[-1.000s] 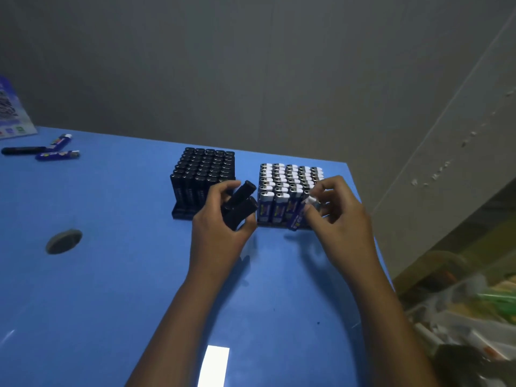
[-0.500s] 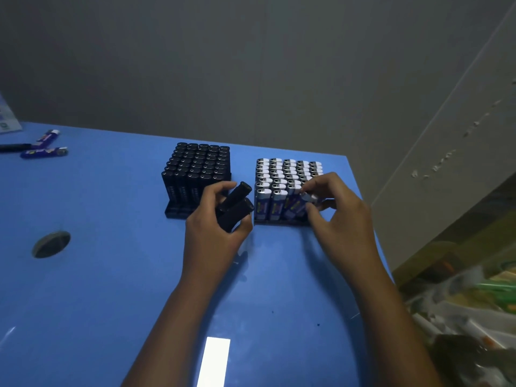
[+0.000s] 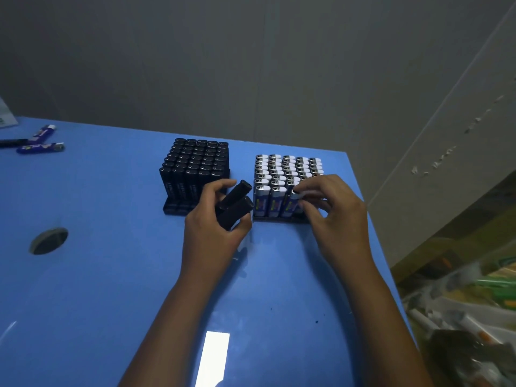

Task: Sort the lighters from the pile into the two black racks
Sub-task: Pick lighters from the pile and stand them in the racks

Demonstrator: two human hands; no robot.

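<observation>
Head view: right hand [image 3: 335, 208] pinches the top of a blue lighter [image 3: 293, 203] between thumb and fingertips, its lower end at the front row of the right rack [image 3: 279, 219]. The lighter leans slightly; whether it is fully seated in its slot cannot be told. Left hand [image 3: 215, 227] grips two black lighters [image 3: 234, 203], curled round their lower halves, tops pointing up and away, just in front of the left rack [image 3: 174, 209].

Judgement on the step: bring the blue lighter upright over the open slot before pressing, keep the fingertips high on the cap so they clear the neighbours, and push straight down. A tilted push risks knocking the adjacent front-row lighters.

Containers: left rack holds black lighters standing upright in tight rows, with bare base showing at its front. Right rack holds white-capped blue lighters in rows, front row partly filled on its left side; the rest is hidden by the hand.

Outward: two more blue lighters [image 3: 42, 141] lie at the far left of the blue table [image 3: 111, 275], well apart from both racks.
</observation>
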